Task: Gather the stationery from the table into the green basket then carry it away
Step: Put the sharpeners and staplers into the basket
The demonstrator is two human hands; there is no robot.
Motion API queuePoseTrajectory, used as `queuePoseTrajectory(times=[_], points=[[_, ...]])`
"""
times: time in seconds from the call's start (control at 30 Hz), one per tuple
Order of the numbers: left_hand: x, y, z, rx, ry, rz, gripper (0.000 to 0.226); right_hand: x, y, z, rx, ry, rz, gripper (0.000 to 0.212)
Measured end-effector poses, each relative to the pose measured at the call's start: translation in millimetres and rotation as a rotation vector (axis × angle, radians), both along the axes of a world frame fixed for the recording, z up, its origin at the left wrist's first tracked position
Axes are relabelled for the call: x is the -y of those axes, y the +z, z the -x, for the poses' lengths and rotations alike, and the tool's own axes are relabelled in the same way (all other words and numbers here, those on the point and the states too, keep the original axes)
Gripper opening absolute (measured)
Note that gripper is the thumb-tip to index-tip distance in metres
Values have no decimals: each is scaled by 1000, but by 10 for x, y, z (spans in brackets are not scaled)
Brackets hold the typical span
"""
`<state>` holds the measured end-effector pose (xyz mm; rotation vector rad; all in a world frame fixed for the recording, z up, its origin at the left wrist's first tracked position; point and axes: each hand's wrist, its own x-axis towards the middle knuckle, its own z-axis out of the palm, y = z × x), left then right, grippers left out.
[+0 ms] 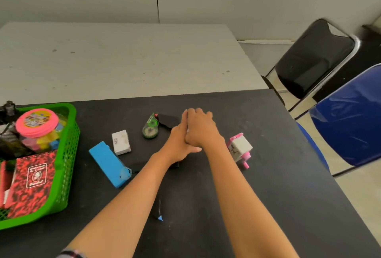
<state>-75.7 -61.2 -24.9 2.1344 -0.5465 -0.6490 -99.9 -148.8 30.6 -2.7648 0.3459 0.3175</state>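
Note:
The green basket (71, 134) stands at the table's left edge and holds a pink-lidded jar (37, 122) and a red-and-black notebook (33, 179). On the black table lie a blue case (109, 164), a small white box (121, 142), a green correction tape (150, 128), a black object (170, 120) and a pink-and-white sharpener (240, 147). My left hand (178, 146) and my right hand (201, 128) meet mid-table, the right laid over the left's fingers. A white sliver shows between them; what they hold is hidden. A flat black item (140, 165) lies under my left wrist.
A small black piece with a blue tip (159, 211) lies between my forearms. A white table (123, 57) adjoins at the back. A black chair (313, 57) and a blue chair (350, 121) stand off the right edge.

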Motion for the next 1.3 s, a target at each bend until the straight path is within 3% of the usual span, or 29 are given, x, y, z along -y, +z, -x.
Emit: queuePoseTrajectory(times=[0.1, 0.2, 0.23, 0.3, 0.43, 0.53, 0.63, 0.77, 0.87, 1.1, 1.3], points=[[-25, -112, 44, -14, 82, 45, 97, 109, 74, 121, 0, -81, -265, 73], [-68, -153, 100, -47, 195, 145, 79, 302, 39, 293, 139, -469, 85, 60], [-76, -156, 111, -44, 207, 158, 78, 376, 23, 344, 63, -632, 141, 61], [-89, -169, 120, -51, 207, 156, 78, 497, -64, 433, -174, -807, 46, 65], [-134, -175, 89, -69, 208, 118, 79, 577, -109, 436, -275, -543, 14, 31], [-185, -141, 62, -106, 193, 69, 85, 458, -51, 386, -270, -245, 22, 44], [-228, -104, 42, -118, 178, 23, 95, 425, -56, 410, -155, -143, -187, 68], [-224, -29, 42, -122, 165, 17, 96, 463, -125, 536, 15, -282, -364, 77], [-188, 20, 74, -96, 151, 17, 89, 416, -173, 599, -7, -411, -456, 83], [-169, 68, 143, -26, 119, 47, 71, 271, -169, 578, 134, -370, -578, 55], [-607, 483, 245, 50, 206, 212, 63, -64, 60, 519, 341, -307, -549, 58]])
